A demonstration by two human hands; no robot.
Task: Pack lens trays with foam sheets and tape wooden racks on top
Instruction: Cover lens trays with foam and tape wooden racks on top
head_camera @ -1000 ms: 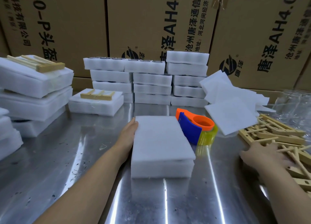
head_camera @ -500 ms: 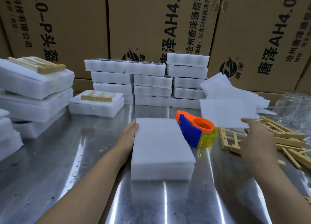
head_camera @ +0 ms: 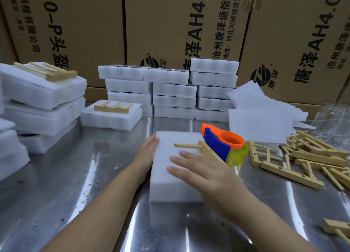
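One wooden rack [head_camera: 206,150] over nearest foam tray [head_camera: 164,176], one tape dispenser [head_camera: 216,145] beside

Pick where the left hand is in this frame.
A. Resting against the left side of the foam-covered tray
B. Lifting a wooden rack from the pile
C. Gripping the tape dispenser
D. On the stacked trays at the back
A: the left hand lies with straight fingers against the left edge of the foam-covered tray, while the tape dispenser stands apart at the tray's far right.
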